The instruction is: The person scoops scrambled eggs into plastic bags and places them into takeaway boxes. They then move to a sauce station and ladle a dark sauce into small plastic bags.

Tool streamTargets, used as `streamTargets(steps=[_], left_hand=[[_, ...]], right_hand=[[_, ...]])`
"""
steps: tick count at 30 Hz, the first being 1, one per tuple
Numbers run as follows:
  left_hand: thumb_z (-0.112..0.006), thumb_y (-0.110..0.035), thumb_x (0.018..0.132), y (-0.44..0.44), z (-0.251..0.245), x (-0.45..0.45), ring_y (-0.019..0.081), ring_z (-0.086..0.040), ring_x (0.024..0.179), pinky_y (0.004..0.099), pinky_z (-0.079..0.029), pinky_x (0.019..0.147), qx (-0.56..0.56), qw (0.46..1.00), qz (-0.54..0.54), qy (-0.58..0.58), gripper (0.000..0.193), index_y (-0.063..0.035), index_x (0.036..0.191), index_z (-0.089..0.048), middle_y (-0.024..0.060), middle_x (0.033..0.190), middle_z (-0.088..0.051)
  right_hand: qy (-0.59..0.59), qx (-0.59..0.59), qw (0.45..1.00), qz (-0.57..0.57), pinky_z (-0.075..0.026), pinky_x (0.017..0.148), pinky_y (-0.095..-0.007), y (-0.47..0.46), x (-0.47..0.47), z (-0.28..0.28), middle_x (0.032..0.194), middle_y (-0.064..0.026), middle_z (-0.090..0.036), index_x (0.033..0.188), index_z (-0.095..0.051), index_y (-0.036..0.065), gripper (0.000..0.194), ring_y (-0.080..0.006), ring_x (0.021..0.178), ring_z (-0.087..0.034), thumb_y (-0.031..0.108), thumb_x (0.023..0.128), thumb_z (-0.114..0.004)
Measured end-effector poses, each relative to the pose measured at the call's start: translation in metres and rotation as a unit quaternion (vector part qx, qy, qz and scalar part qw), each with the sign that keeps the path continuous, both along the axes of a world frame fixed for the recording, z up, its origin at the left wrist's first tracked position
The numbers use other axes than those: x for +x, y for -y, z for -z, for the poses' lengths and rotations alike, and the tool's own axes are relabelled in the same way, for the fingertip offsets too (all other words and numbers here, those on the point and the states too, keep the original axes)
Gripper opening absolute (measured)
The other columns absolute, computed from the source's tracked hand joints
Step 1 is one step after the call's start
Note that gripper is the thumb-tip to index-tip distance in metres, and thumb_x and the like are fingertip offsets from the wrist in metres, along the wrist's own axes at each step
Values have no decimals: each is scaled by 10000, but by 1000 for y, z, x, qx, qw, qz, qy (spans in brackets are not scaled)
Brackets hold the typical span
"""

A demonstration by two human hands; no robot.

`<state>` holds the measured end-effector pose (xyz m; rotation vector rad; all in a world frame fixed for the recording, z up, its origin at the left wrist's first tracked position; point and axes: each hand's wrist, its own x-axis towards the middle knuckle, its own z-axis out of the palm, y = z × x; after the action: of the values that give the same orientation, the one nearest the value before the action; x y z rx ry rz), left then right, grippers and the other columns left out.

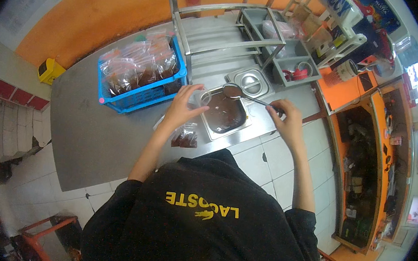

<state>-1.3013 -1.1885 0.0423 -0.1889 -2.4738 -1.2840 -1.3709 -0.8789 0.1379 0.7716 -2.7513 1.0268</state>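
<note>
My left hand (pixel 185 106) holds a small clear plastic cup (pixel 201 98), tilted over the left rim of a steel food pan (pixel 226 111) of brown sauce. In my right hand (pixel 285 119) is the dark handle of a metal serving spoon (pixel 232 91), whose bowl carries brown sauce above the pan's far end. The pan's steel lid (pixel 252 82) lies just beyond the pan. Small clear bags of dark brown contents (pixel 185 137) rest on the steel table near my left wrist. Left of my hands stands a blue plastic basket (pixel 140 101) packed with filled clear bags (pixel 140 63).
A steel tube rack (pixel 232 42) stands on the table (pixel 92 130) behind the pan. Grey divided bins (pixel 294 63) sit to its right, one holding a red item. An orange counter (pixel 352 89) lies farther right. A yellow container (pixel 50 71) is by the wall at left.
</note>
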Motion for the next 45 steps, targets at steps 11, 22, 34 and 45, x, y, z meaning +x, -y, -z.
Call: streamTargets(steps=[11, 22, 34, 45], left_hand=[[-810, -295, 724, -29, -14, -28, 307, -519, 1189, 403, -410, 1031, -5, 999, 32, 7, 670, -85, 1296, -531, 109, 1219, -599], [-836, -400, 698, -34, -54, -27, 354, -538, 1202, 436, -423, 1015, 11, 999, 29, -18, 736, -17, 1257, -548, 202, 1282, -553], [-855, -345, 677, -30, -70, -24, 328, -548, 1196, 421, -417, 1026, 29, 998, 17, -55, 696, -73, 1255, -579, 175, 1262, -575], [-846, -291, 682, -27, -68, -21, 308, -544, 1183, 421, -418, 1022, 46, 996, 16, -68, 692, -103, 1287, -566, 124, 1235, -594]], right_hand=[[-107, -4, 994, 4, -448, 621, -273, 7, 1, -76, 802, -81, -635, 899, -676, -16, 167, -147, 669, -550, 132, 839, -728], [-174, 6, 985, 10, -443, 646, -333, 15, -2, -59, 772, -56, -623, 858, -692, 60, 163, -198, 661, -577, 150, 755, -781], [-307, -4, 951, 15, -435, 705, -328, 19, -3, -65, 840, -36, -653, 856, -704, 87, 154, -204, 798, -604, 90, 725, -784], [-98, -46, 994, 31, -466, 662, -355, 18, 0, -41, 814, -69, -669, 889, -708, 51, 151, -225, 730, -624, 159, 793, -753]])
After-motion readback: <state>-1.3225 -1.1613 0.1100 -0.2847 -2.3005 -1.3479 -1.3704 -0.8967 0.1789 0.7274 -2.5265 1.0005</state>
